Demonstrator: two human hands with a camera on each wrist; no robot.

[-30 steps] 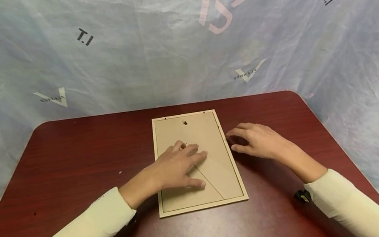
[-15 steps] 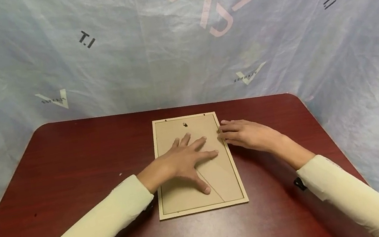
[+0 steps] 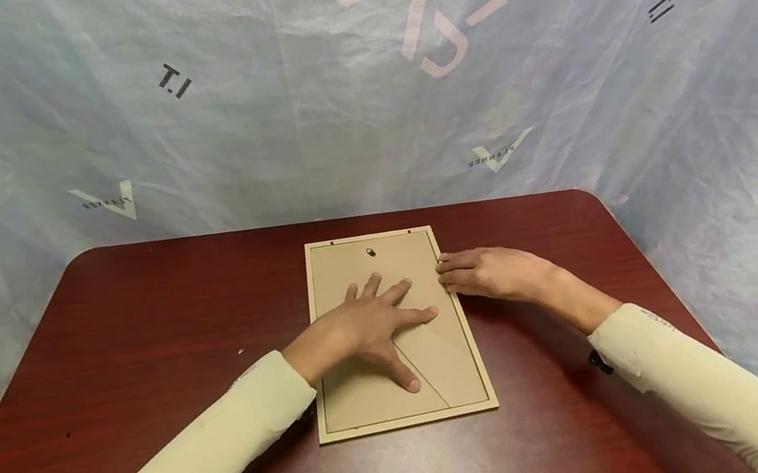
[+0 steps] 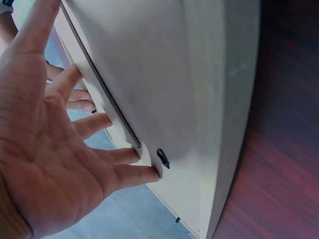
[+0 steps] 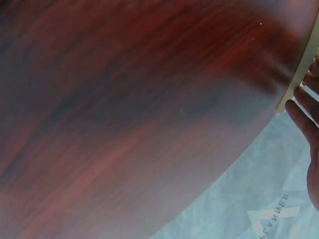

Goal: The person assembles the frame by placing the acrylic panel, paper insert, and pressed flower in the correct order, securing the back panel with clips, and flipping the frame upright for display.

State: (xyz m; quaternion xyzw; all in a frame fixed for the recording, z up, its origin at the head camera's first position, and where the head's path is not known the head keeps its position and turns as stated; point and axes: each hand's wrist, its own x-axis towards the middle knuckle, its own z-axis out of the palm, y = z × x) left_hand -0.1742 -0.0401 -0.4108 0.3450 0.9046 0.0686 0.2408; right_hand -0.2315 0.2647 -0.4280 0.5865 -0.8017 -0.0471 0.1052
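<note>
A picture frame [image 3: 363, 404] lies back side up on the table, its pale backing board held inside a light wooden border. My left hand [image 3: 368, 327] rests across the board with the fingers spread wide; the left wrist view shows the palm and several fingertips against it. A small dark hanging loop [image 3: 371, 252] sits near the far end, and a diagonal slit line [image 3: 422, 377] runs under the thumb. At the right border, the fingertips of my right hand [image 3: 500, 274] touch the frame's edge. What lies beneath those fingertips is hidden in the head view.
The dark red wooden table [image 3: 160, 334] extends around the frame on every side. A grey printed sheet [image 3: 216, 130] hangs behind it and at both sides. Small dark tabs [image 3: 409, 232] stick up along the frame's far border. A tiny white speck [image 3: 241, 351] lies left of the frame.
The left hand has spread its fingers and shifted right over the board. The right hand, apart from the frame a second ago, has moved left onto its right border.
</note>
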